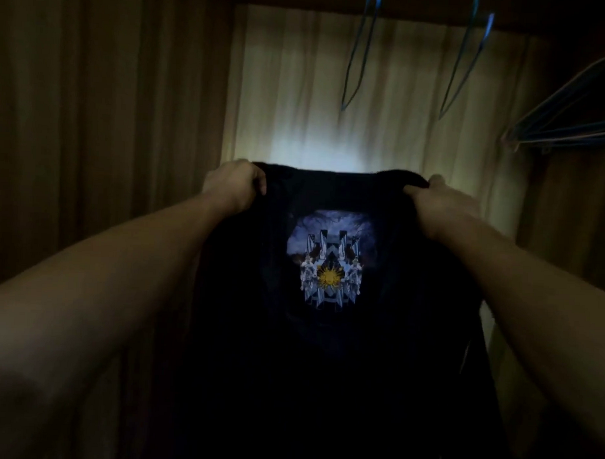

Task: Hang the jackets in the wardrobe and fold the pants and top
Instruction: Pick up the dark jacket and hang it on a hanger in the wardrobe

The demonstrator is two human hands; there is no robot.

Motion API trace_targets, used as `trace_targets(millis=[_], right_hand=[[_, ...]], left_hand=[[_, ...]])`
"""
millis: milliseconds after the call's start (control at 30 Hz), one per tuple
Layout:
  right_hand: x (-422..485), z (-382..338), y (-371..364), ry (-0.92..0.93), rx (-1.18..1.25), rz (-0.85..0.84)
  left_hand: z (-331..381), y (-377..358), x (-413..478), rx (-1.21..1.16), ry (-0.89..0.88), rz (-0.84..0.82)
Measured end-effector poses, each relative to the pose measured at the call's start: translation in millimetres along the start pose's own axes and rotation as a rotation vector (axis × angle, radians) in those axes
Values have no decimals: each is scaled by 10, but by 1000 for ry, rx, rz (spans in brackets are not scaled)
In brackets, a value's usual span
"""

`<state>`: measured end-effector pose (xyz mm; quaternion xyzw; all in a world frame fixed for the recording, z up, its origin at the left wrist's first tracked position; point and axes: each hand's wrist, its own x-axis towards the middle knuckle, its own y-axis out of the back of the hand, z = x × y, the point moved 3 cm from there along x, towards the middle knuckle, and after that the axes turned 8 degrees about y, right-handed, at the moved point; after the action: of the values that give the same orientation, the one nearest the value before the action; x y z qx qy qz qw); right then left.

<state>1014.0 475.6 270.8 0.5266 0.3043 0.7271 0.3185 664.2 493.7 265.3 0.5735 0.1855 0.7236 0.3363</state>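
I hold a black garment point(323, 367) up in front of me inside a dim wooden wardrobe. It hangs straight down and shows a blue-and-white printed panel with a yellow sun point(330, 261) near its top. My left hand point(236, 184) grips its upper left corner. My right hand point(439, 203) grips its upper right corner. Whether it is a jacket or the top I cannot tell; its lower part is lost in the dark.
Two blue wire hangers point(360, 56) point(466, 63) dangle empty from the rail above. More hangers point(569, 115) lean at the right. The wardrobe's lit back panel point(299, 92) is straight ahead, with a wooden side wall point(92, 119) on the left.
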Motion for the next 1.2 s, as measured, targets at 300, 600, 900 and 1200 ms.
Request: trace_targets(millis=[300, 600, 900, 1200], right_hand=[[-604, -372, -1777, 147, 104, -385], [-1428, -621, -3273, 132, 327, -661], [-1478, -649, -2880, 29, 489, -628], [-1126, -527, -1259, -66, 557, -357]], left_hand=[[-572, -1540, -743, 51, 65, -481], [-993, -2894, -1752, 203, 35, -798], [-708, -2546, -1806, -255, 20, -779], [181, -1421, -1243, -391, -87, -739]])
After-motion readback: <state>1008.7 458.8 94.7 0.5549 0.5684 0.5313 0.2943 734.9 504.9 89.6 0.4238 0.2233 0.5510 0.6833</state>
